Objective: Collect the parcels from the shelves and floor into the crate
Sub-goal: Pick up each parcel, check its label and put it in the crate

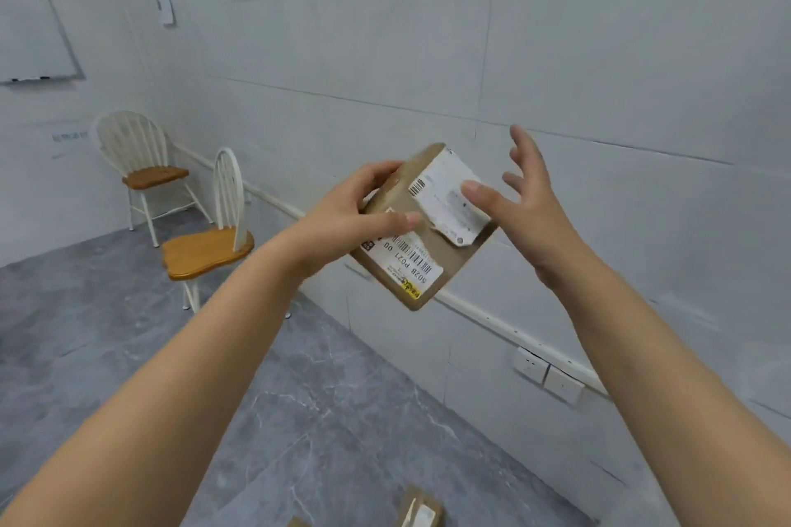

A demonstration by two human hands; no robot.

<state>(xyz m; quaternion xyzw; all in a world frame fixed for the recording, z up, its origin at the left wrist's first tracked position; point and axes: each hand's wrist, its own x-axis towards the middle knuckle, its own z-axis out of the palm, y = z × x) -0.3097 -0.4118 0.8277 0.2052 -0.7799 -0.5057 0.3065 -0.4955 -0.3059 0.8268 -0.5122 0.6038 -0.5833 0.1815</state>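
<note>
I hold a small brown cardboard parcel (428, 244) with two white shipping labels up in front of the tiled wall. My left hand (355, 214) grips its left side, thumb across the top face and fingers curled over the far edge. The thumb of my right hand (524, 205) rests on the upper label, while its fingers are spread apart and off the box. Another brown parcel (421, 511) lies on the floor at the bottom edge. A corner of a further brown box (297, 522) peeks in beside it. No crate or shelf is in view.
Two white chairs with wooden seats stand by the wall, one near (209, 248) and one farther back (145, 171). A whiteboard (30, 30) hangs at left. Wall sockets (548, 374) and a cable duct run along the tiled wall. The floor is grey marble tile (128, 334).
</note>
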